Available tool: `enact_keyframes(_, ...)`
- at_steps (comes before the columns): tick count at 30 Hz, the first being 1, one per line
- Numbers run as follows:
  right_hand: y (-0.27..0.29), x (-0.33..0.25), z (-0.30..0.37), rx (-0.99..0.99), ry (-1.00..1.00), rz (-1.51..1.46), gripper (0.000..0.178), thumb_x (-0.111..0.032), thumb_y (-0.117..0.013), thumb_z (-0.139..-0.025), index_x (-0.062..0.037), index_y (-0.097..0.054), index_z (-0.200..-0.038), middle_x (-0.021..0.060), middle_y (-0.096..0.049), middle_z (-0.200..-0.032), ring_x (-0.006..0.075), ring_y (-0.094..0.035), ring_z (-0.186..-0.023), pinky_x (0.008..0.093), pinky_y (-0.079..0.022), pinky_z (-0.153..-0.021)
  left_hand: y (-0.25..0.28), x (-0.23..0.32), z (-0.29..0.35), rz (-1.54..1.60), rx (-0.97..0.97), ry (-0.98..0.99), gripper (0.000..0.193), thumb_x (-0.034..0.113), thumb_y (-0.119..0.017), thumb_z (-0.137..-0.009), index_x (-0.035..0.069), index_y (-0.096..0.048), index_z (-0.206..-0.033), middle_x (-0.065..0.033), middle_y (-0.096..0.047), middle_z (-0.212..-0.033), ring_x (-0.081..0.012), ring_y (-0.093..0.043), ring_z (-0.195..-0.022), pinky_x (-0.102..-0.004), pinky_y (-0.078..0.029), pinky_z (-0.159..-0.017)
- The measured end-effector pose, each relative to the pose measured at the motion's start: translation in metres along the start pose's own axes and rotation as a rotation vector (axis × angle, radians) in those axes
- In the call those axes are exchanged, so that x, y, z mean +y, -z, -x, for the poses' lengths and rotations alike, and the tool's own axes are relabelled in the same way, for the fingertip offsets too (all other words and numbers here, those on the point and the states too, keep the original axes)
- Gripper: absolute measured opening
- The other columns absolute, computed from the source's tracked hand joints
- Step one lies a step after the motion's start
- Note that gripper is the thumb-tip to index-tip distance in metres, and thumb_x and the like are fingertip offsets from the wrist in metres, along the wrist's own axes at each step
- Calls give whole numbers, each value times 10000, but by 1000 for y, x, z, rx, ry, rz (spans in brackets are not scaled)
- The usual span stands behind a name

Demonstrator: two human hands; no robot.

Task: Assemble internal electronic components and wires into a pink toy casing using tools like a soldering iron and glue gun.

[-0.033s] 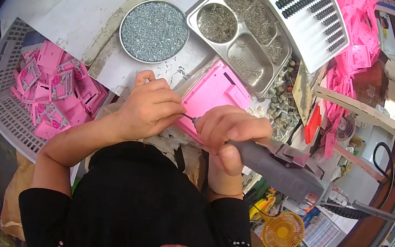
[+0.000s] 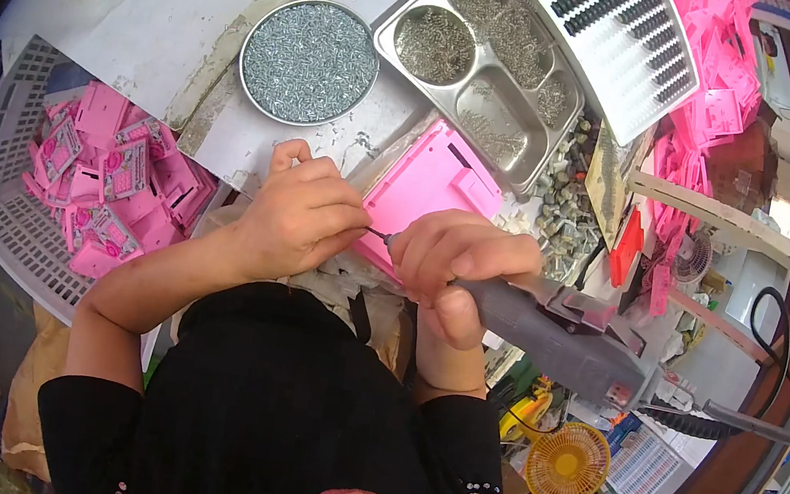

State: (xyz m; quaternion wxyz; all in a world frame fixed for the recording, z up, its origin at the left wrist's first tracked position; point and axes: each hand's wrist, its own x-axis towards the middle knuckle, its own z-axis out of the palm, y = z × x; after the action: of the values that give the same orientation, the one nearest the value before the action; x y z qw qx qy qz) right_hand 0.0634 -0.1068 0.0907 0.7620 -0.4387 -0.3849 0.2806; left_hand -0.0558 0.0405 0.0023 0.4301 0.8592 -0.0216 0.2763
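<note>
Pink panel (image 2: 427,183), mid-bench (image 2: 239,146).
I see the right hand (image 2: 454,255) gripping a driver (image 2: 564,340), can't tell what the left hand (image 2: 304,212) holds; basket (image 2: 24,240) left, screws (image 2: 310,63) far, fan (image 2: 567,463) near right.

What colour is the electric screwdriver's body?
Grey: the electric screwdriver shows best in the head view.

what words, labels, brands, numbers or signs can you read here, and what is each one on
No text is clear enough to quote.
Pink pieces in the grey basket: some have printed faces, too small to read.
Power screwdriver in the right hand: small reddish mark near its rear, too blurred.
Printed sheet by the yellow fan: too small.
</note>
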Motion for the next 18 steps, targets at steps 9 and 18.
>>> enact_keyframes(9,-6,-7,3,-20,8,-22,261,-106,-733,-922,-85,-513,-1060,67,-571,-649,221,-559,-565,388,-513,-608,3,-3,3,13,-2,-78,228,161,-867,-698,138,-747,-891,51,-690,-914,-147,-606,-845,-402,-335,-885)
enact_keyframes(18,-3,32,18,-91,51,153,203,20,-679,-861,-52,-517,-962,65,-565,-630,222,-570,-525,362,-506,-539,33,-20,-9,19,-136,-44,458,22,-634,-679,109,-701,-1124,-37,-680,-1190,-263,-590,-1087,-474,-347,-999)
